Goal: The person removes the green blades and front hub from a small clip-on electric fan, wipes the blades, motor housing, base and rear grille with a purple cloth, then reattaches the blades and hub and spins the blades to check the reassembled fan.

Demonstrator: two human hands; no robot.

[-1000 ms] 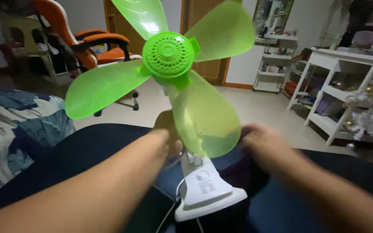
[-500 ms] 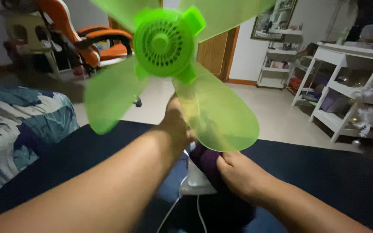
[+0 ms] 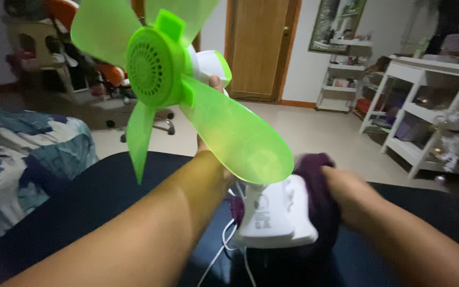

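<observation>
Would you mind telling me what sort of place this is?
Most likely a room in a home, perhaps a bedroom or living space: there is a wooden door, white shelves with household things, and a patterned blanket beside the person cleaning a green fan.

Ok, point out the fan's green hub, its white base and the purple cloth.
green hub (image 3: 152, 66), head view, on the round grille.
white base (image 3: 272, 218), head view, on its front face.
purple cloth (image 3: 320, 183), head view, on the fold beside the base.
</observation>
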